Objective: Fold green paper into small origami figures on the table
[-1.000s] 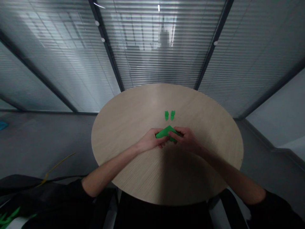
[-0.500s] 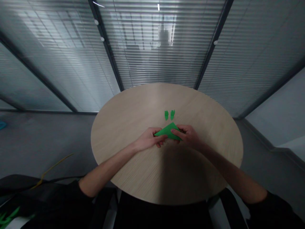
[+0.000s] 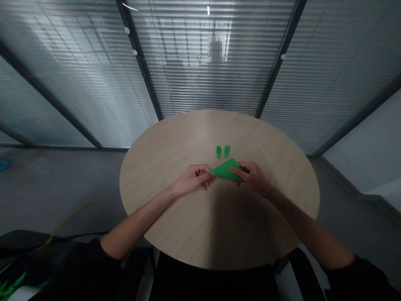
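Green paper triangle (image 3: 224,170) between curled left fingers (image 3: 207,175) and right fingers (image 3: 235,169)

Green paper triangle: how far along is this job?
Seemingly done: two small green paper shapes lie on the table. In hand: the green paper triangle, held between the left hand and right hand. Left: it looks plainer than those shapes, so probably more folding.

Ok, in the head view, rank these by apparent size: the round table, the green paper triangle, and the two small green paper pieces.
1. Round wooden table
2. Green paper triangle
3. Small green paper pieces: these two look alike, so I won't rank them against each other.
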### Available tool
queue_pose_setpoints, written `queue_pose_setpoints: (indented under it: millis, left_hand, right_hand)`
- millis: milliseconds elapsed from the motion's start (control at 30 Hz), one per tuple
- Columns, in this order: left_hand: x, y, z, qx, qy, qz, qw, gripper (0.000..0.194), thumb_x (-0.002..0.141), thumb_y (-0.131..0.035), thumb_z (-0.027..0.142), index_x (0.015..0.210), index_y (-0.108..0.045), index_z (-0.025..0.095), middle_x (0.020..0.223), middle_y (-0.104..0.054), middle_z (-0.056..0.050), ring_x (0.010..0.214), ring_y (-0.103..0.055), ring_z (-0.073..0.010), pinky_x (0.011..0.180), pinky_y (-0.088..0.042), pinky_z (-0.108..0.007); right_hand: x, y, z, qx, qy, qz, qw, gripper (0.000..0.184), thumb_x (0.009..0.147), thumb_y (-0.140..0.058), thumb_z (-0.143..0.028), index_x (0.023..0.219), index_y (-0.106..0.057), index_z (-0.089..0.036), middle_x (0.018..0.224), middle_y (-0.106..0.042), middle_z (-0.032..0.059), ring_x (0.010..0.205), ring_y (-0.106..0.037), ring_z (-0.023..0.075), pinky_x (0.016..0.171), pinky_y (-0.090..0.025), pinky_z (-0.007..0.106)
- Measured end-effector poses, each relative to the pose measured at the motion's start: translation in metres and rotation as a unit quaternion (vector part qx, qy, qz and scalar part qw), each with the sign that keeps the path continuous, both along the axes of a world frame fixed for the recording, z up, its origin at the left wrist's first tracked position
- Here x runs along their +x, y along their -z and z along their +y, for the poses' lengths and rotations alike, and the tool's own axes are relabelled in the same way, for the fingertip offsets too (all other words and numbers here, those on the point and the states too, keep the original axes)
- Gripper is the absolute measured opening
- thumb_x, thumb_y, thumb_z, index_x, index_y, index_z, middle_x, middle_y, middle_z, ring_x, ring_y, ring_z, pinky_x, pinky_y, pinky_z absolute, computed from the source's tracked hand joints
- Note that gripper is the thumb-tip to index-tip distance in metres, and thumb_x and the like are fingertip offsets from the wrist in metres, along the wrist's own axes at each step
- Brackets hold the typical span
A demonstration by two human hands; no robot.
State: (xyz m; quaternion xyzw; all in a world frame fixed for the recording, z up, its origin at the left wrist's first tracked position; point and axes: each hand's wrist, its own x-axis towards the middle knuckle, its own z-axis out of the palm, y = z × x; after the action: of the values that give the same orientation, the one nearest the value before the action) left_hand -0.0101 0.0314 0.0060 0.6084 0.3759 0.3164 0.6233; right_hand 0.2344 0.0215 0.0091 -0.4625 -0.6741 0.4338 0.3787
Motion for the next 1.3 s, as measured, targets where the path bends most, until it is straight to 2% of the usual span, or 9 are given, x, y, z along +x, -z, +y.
queue_pose_setpoints:
  millis: [233, 533, 700, 800, 967, 1200, 1300]
  left_hand:
    - [-0.003, -0.006, -0.001, 0.022, 0.010, 0.006, 1.000, 0.023, 0.085, -0.071, 0.034, 0.075, -0.066, 0.013, 0.066, -0.065, -0.001, 0.054, -0.058, -0.0077, 0.052, -0.049, -0.019]
    - [-0.008, -0.007, 0.003, -0.007, -0.016, -0.015, 1.000, 0.015, 0.075, -0.068, 0.026, 0.068, -0.064, 0.013, 0.060, -0.063, -0.001, 0.054, -0.059, -0.0098, 0.055, -0.051, -0.022]
    - [0.001, -0.007, 0.000, 0.036, -0.064, 0.005, 0.997, 0.027, 0.084, -0.070, 0.040, 0.088, -0.063, 0.015, 0.067, -0.061, 0.001, 0.056, -0.060, -0.0106, 0.052, -0.051, -0.022]
    - [0.009, -0.002, -0.004, 0.044, -0.016, 0.016, 0.999, 0.040, 0.087, -0.069, 0.051, 0.099, -0.062, 0.015, 0.071, -0.063, 0.000, 0.056, -0.060, -0.0115, 0.050, -0.052, -0.023]
    - [0.013, 0.007, -0.005, 0.043, 0.050, 0.027, 0.997, 0.043, 0.090, -0.065, 0.056, 0.084, -0.060, 0.014, 0.068, -0.062, -0.001, 0.056, -0.059, -0.0095, 0.052, -0.052, -0.021]
    - [0.013, 0.003, -0.007, 0.058, 0.034, 0.024, 0.997, 0.041, 0.092, -0.064, 0.054, 0.092, -0.062, 0.014, 0.065, -0.062, 0.000, 0.053, -0.060, -0.0094, 0.050, -0.050, -0.020]
    - [0.014, 0.000, -0.008, 0.072, 0.025, 0.026, 0.997, 0.041, 0.092, -0.063, 0.054, 0.087, -0.061, 0.013, 0.066, -0.063, 0.000, 0.052, -0.060, -0.0088, 0.050, -0.049, -0.019]
  right_hand:
    - [0.000, -0.003, -0.002, 0.009, -0.005, -0.009, 1.000, 0.040, 0.089, -0.062, -0.054, 0.072, -0.063, -0.017, 0.058, -0.060, -0.0002, 0.050, -0.057, 0.0117, 0.047, -0.043, 0.023]
    - [-0.001, -0.001, -0.002, 0.006, 0.004, -0.017, 1.000, 0.040, 0.089, -0.061, -0.053, 0.072, -0.062, -0.017, 0.059, -0.061, 0.0006, 0.050, -0.057, 0.0119, 0.049, -0.043, 0.024]
    - [-0.003, 0.002, 0.000, -0.007, -0.002, -0.018, 1.000, 0.040, 0.088, -0.061, -0.054, 0.073, -0.063, -0.018, 0.058, -0.060, -0.0001, 0.049, -0.056, 0.0119, 0.048, -0.043, 0.024]
    - [-0.005, 0.004, -0.001, -0.003, -0.014, -0.031, 0.999, 0.040, 0.089, -0.060, -0.053, 0.072, -0.063, -0.018, 0.056, -0.059, -0.0005, 0.049, -0.054, 0.0116, 0.047, -0.040, 0.023]
    - [-0.009, 0.007, -0.003, -0.013, -0.042, -0.025, 0.999, 0.039, 0.089, -0.060, -0.053, 0.077, -0.064, -0.016, 0.060, -0.058, -0.0007, 0.051, -0.052, 0.0111, 0.046, -0.039, 0.023]
    - [-0.011, 0.005, -0.005, -0.006, -0.069, -0.019, 0.997, 0.040, 0.090, -0.060, -0.054, 0.078, -0.063, -0.016, 0.063, -0.057, -0.0009, 0.053, -0.052, 0.0106, 0.047, -0.040, 0.022]
    - [-0.011, 0.006, -0.005, -0.012, -0.076, -0.022, 0.997, 0.041, 0.091, -0.060, -0.055, 0.082, -0.065, -0.016, 0.064, -0.057, -0.0009, 0.053, -0.052, 0.0104, 0.048, -0.039, 0.022]
